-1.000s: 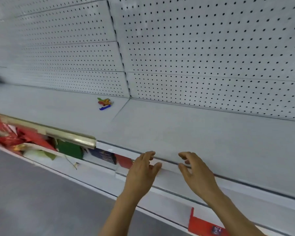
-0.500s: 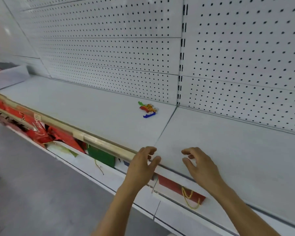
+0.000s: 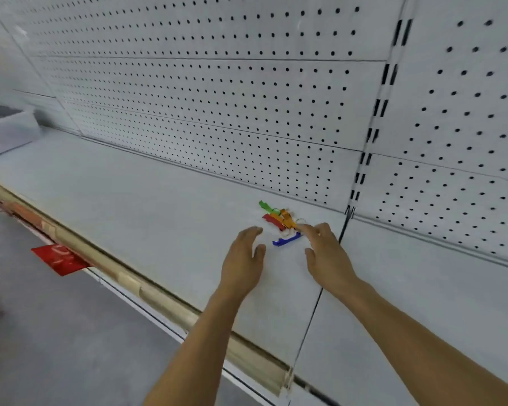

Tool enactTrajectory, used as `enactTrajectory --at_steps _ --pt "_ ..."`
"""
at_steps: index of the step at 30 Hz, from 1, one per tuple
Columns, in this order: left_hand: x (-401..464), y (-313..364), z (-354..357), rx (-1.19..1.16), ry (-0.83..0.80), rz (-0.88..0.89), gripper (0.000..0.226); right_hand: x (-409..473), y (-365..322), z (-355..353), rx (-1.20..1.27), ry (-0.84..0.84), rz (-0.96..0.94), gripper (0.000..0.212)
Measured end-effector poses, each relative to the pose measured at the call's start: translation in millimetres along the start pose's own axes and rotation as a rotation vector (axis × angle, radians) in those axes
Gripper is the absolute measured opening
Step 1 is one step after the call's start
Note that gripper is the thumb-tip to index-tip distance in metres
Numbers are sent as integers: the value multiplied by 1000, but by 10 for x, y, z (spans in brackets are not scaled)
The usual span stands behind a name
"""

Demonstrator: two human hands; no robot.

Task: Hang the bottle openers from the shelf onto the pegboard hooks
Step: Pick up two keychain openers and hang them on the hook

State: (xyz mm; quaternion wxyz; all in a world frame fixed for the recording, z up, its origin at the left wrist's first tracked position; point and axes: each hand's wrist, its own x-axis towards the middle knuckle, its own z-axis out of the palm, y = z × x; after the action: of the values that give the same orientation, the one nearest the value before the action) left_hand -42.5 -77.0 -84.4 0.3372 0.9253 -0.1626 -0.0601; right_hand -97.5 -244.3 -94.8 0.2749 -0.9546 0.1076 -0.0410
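A small heap of coloured bottle openers [image 3: 279,219] lies on the white shelf [image 3: 147,206] near the back, just left of the seam between two shelf boards; green, red, orange and blue ones show. My left hand [image 3: 242,260] hovers just in front and left of the heap, fingers apart, holding nothing. My right hand [image 3: 326,254] is just right of the heap, its forefinger tip reaching the orange and blue openers. The white pegboard [image 3: 217,92] rises behind the shelf; I see no hooks on it.
A beige price rail [image 3: 159,297] runs along the shelf's front edge, with a red tag [image 3: 60,259] hanging below it. A slotted upright [image 3: 376,118] divides the pegboard panels. A grey box [image 3: 6,133] stands at the far left. Grey floor lies below left.
Both hands have moved from the shelf's front edge in over the shelf to the heap of openers. The view has come closer to the shelf.
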Motion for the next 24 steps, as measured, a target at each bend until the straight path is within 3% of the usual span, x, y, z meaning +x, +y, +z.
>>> enactTrajectory --at_steps 4,7,10,14,24 --pt "505 -31 125 196 -112 148 55 237 77 132 -153 14 -28 61" --pt "691 -60 201 355 -181 245 56 306 134 167 -163 42 -43 43" --pt "757 -95 228 475 -91 249 41 324 176 165 -129 64 -45 25" --pt "741 -106 191 667 -30 290 23 273 165 126 -134 58 -71 19" --pt "594 146 106 859 -103 435 22 -86 114 46 25 39 -31 12"
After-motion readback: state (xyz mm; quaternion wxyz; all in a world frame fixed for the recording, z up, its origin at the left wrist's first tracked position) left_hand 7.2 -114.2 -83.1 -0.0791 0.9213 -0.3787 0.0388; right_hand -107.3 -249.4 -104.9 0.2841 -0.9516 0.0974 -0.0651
